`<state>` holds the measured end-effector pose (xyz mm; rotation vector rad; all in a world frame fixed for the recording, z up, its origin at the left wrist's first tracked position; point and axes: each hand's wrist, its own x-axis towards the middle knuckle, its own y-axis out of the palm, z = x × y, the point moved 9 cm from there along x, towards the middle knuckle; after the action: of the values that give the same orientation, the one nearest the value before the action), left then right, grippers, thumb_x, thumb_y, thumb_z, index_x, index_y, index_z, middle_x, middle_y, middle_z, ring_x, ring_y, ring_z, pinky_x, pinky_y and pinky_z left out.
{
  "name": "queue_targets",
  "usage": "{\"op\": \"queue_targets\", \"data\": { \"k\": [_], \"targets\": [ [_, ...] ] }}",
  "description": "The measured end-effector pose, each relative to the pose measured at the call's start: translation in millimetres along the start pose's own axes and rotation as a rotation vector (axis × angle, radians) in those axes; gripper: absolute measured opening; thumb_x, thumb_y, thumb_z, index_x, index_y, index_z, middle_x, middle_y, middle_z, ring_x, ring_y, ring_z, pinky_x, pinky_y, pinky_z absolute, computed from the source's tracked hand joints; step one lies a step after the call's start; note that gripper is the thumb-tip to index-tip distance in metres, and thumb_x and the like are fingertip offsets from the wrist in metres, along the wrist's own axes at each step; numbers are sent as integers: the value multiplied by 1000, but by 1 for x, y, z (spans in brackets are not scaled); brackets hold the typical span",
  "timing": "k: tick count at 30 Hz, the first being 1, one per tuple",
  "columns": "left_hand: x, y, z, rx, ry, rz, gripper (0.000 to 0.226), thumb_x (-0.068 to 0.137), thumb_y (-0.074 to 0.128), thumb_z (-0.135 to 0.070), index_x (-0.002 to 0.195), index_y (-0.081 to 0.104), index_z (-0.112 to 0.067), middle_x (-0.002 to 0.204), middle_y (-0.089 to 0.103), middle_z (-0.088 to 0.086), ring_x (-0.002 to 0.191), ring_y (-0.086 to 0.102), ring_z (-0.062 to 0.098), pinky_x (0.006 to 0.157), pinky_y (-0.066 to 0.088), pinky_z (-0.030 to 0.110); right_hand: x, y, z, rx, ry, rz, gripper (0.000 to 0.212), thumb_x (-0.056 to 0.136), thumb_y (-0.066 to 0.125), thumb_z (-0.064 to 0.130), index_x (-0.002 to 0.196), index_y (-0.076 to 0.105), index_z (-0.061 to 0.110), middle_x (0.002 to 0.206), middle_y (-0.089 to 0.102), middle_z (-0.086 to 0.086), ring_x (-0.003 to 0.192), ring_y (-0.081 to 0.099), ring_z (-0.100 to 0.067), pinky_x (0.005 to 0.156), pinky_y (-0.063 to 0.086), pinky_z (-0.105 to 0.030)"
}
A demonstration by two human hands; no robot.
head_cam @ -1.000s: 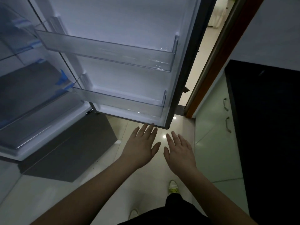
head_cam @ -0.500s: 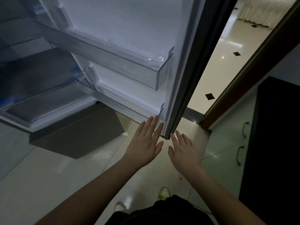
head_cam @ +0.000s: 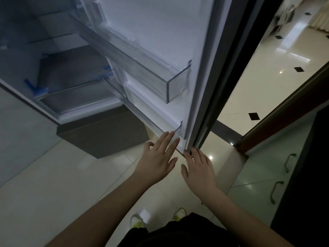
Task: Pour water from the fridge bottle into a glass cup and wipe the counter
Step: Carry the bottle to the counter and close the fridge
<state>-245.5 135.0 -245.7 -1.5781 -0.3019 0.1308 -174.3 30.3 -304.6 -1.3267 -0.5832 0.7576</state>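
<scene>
At the lower corner of the open fridge door [head_cam: 201, 72], both of your hands hover with straight, spread fingers and hold nothing. Your left hand [head_cam: 156, 163] reaches toward the clear front of the lowest door bin [head_cam: 154, 120], its fingertips at or just short of the bin's corner; contact cannot be told. Your right hand [head_cam: 199, 172] sits just beside it, fingertips at the door's dark bottom edge.

The door stands edge-on ahead of you, splitting the space: fridge interior [head_cam: 67, 73] to the left, an open doorway [head_cam: 267, 90] with glossy tile floor to the right. The grey lower fridge front [head_cam: 103, 134] juts out below the interior at floor level. On your right a dark worktop [head_cam: 309, 175] runs along pale cabinet doors [head_cam: 263, 175] with metal handles, close to your right forearm. A brown door frame [head_cam: 284, 118] stands between that cabinet and the doorway. Floor space lies open beneath your arms, where your shoes [head_cam: 137, 221] show.

The upper door bin [head_cam: 160, 77] and the lowest one look empty. The interior shelves are dim and show blue tape. No bottle or glass cup is visible in this view.
</scene>
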Motion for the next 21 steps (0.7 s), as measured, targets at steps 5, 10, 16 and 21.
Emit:
{"op": "queue_targets", "data": {
  "k": [5,10,16,21],
  "targets": [
    [-26,1,10,-6,-36,-34,55,96,43,-44,145,45,-19,157,33,11,146,23,24,88,48,42,-6,2,7,13,-41,-47,52,87,60,36,134,55,14,136,55,-12,127,51,-30,103,43,-45],
    [-56,-2,31,-88,-55,-76,47,96,46,-40,136,51,-15,156,34,12,147,22,26,101,45,43,-24,-3,27,44,-90,-109,37,86,53,33,117,61,14,118,57,-13,112,54,-31,96,45,-43],
    [-99,-11,54,-88,-128,-86,45,93,53,-39,132,53,-17,159,27,12,149,19,27,105,40,48,-43,-2,59,47,-98,-133,44,82,62,26,124,58,13,137,47,-23,128,45,-39,103,42,-49],
    [-142,-10,69,-39,-209,-44,47,92,43,-44,129,56,-19,156,34,12,147,24,29,108,38,55,-67,-4,100,75,-100,-133,49,82,65,29,128,53,16,147,33,-25,135,36,-40,107,38,-51]
  ]
}}
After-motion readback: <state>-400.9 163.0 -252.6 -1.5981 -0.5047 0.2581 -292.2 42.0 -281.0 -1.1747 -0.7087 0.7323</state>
